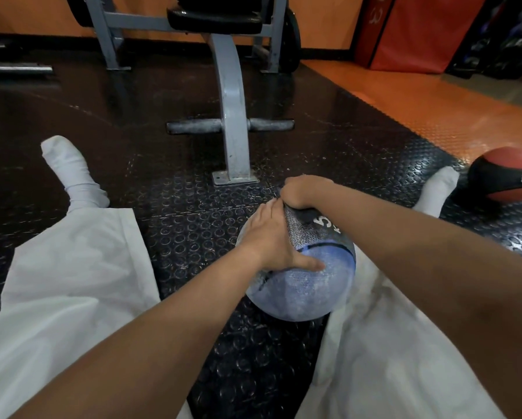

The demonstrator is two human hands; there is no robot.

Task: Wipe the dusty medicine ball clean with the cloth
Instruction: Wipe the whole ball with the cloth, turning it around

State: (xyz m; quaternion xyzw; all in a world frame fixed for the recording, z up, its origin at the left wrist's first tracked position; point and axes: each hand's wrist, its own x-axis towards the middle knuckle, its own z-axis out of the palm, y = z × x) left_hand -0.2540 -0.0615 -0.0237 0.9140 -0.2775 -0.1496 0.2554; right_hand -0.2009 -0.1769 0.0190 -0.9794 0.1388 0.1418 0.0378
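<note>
The dusty blue medicine ball (299, 285) rests on the floor (193, 231) between your legs (72, 282), against your right thigh (389, 343). Your left hand (268, 234) lies flat on it, thumb spread. Your right hand (302, 192) curls over its top; its grasp is hidden.

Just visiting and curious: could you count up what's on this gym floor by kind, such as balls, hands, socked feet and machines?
Balls: 2, the dusty blue medicine ball and a red and black medicine ball
Hands: 2, left hand and right hand, both on the blue ball
Socked feet: 2, left foot and right foot
Machines: 1, a grey machine frame
Total: 7
</note>
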